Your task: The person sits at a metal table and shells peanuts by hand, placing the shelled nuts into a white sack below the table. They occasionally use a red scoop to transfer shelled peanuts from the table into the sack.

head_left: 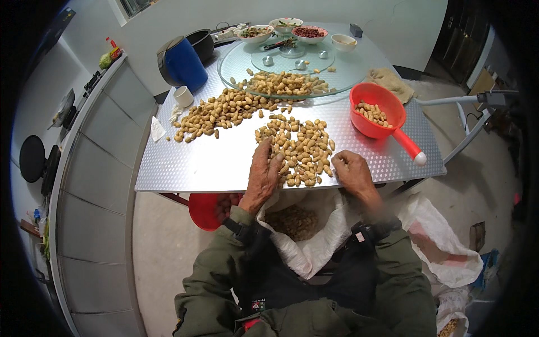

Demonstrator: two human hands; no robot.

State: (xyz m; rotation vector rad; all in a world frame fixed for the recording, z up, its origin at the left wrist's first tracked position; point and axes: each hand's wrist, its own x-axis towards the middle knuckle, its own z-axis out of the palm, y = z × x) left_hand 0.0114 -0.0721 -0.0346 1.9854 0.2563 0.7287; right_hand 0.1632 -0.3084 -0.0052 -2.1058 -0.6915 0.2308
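Observation:
Unshelled peanuts (pixel 305 147) lie in a loose patch near the front edge of the metal-patterned table (pixel 202 164). My left hand (pixel 264 170) rests against the patch's left side, thumb apart from the fingers. To the right of the patch, my right hand (pixel 353 170) is curled above the table edge; its fingertips are partly hidden, so I cannot tell whether it holds anything. Below the edge, between my legs, a white woven sack (pixel 309 257) gapes with peanuts inside. A larger peanut heap (pixel 223 109) stretches across the table behind, partly beneath the glass turntable (pixel 358 76).
A red long-handled scoop (pixel 377 111) with peanuts stands at right, by a tan cloth (pixel 389 84). At left are a blue container (pixel 185 63) and a white cup (pixel 183 97). Food bowls (pixel 309 36) sit on the turntable. A red basin (pixel 206 212) is below the table.

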